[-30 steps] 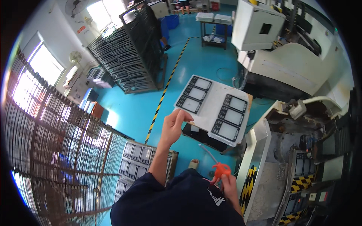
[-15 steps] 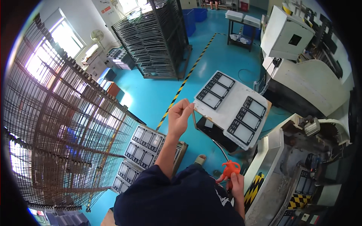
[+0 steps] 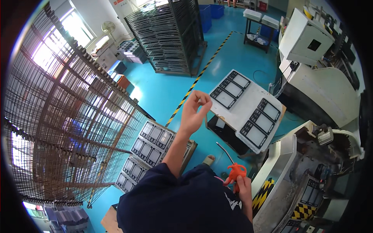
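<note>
The left hand [image 3: 193,112] pinches with closed fingers the corner of a thin white rectangular sheet of black-framed panels [image 3: 248,108], seemingly light, floppy; the right hand [image 3: 244,186] grips orange-handled pliers [image 3: 235,171].

The person is wearing a dark navy short-sleeved shirt [image 3: 182,202], its fabric plain apart from a small white marking low on the right side. Both forearms are showing bare below the sleeves, and the left hand [image 3: 194,112] and right hand [image 3: 244,186] are going ungloved, with no watch or rings showing.
</note>
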